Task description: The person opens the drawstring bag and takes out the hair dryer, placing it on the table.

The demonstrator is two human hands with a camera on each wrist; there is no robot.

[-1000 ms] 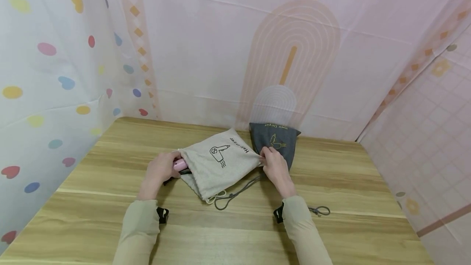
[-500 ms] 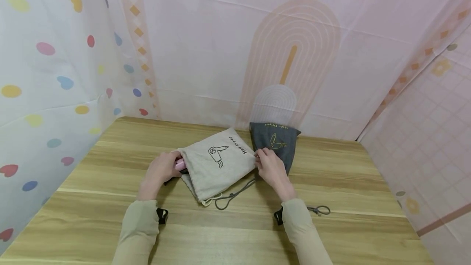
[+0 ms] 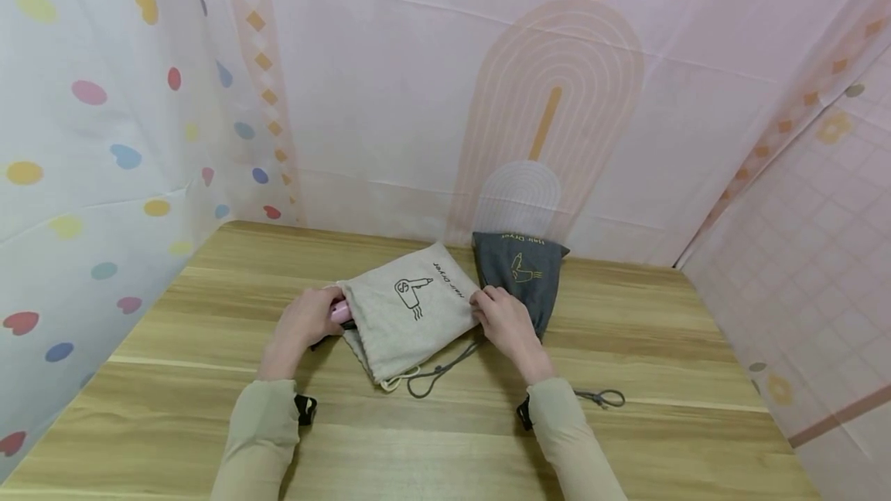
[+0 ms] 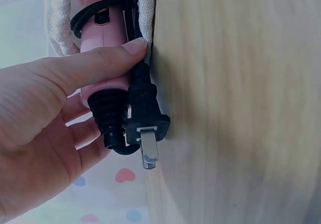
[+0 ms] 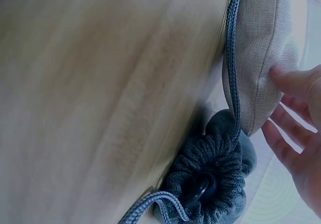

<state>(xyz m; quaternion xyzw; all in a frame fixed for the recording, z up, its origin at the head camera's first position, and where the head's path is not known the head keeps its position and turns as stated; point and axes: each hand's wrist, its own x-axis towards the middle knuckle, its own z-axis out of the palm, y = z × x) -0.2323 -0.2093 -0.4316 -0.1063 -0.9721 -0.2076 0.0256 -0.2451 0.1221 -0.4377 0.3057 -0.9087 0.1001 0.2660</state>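
A beige drawstring bag [image 3: 379,346] printed "Hair Dryer" lies on the table, its mouth to the left. A pink hair dryer [image 4: 105,30] is mostly inside it, with the handle end, wound black cord and two-pin plug [image 4: 148,126] sticking out. My left hand [image 3: 302,323] grips that handle at the mouth, thumb across the handle and the bag's edge. At the bag's closed right end, my right hand [image 3: 510,325] holds the corner, thumb on the seam and fingers on the other side. The dryer's body is hidden by the cloth.
Behind my right hand lies a dark grey "Hair Dryer" bag [image 3: 529,284] with its neck gathered; a black loop shows in its opening. Its grey drawstrings [image 3: 445,368] trail over the wooden table [image 3: 418,454]. Patterned cloth walls [image 3: 390,99] stand behind and at both sides.
My right hand has moved a little left and down along the beige bag's closed end. The bag's right end has drawn in slightly. My left hand stays on the dryer's handle.
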